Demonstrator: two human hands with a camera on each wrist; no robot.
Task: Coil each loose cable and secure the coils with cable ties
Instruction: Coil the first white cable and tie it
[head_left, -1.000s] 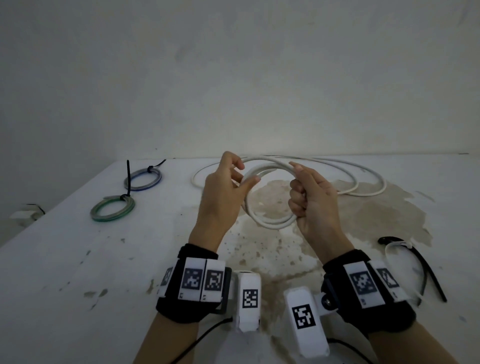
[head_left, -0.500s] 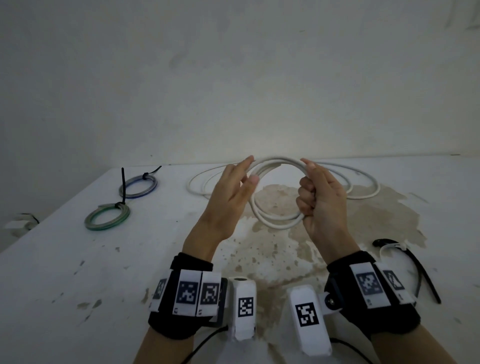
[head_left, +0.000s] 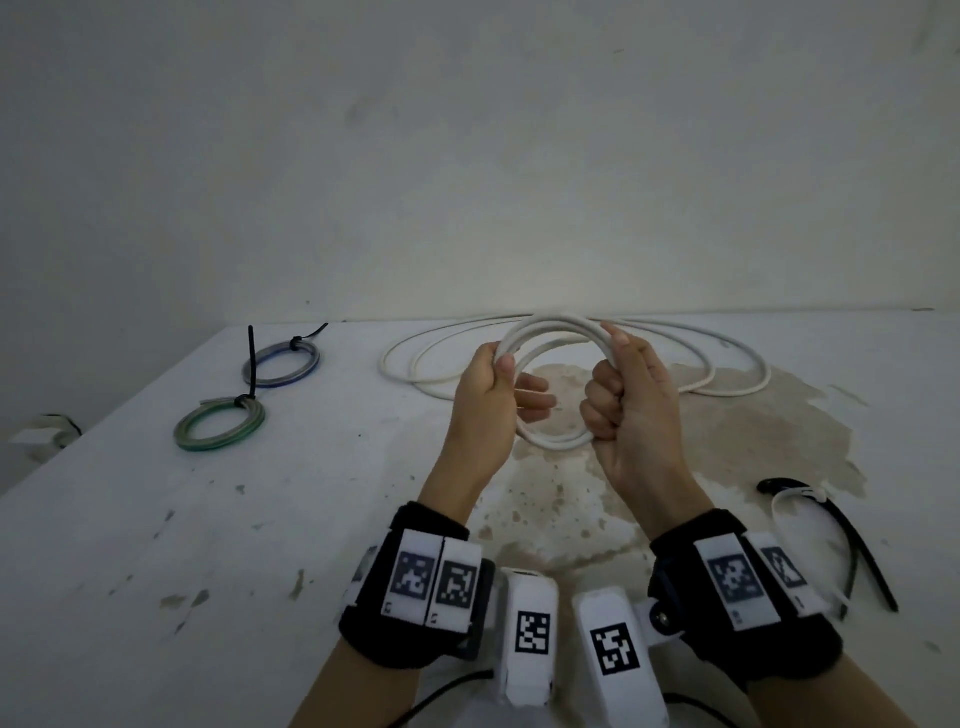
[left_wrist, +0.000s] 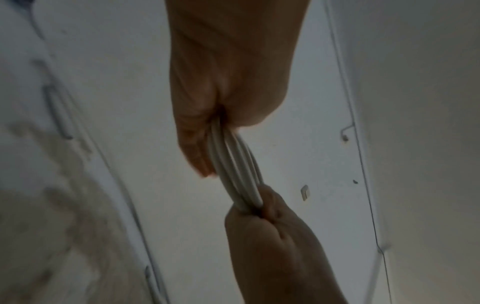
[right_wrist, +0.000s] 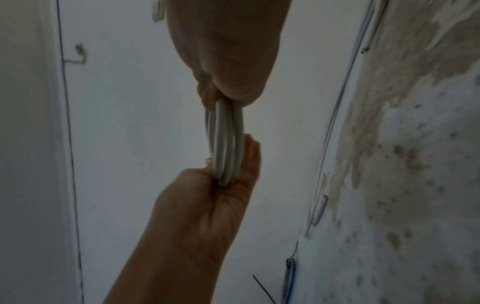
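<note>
I hold a coil of thick white cable (head_left: 556, 330) upright above the table, between both hands. My left hand (head_left: 493, 384) grips its left side, thumb over the strands and fingers through the loop. My right hand (head_left: 623, 395) is fisted round its right side. In the left wrist view the white strands (left_wrist: 233, 164) run from one hand to the other; the right wrist view shows the same strands (right_wrist: 226, 139). The rest of the white cable (head_left: 727, 364) lies in loose loops on the table behind. Loose black and white cable ties (head_left: 810, 514) lie at the right.
Two tied coils lie at the far left: a blue-grey one (head_left: 281, 362) and a green one (head_left: 219, 427), each with a black tie. The white table (head_left: 156, 545) has a stained patch in the middle. A wall stands close behind it.
My left hand, open with straight fingers half a second ago, has curled onto the coil's left side. The right hand kept its grip and the coil rose slightly.
</note>
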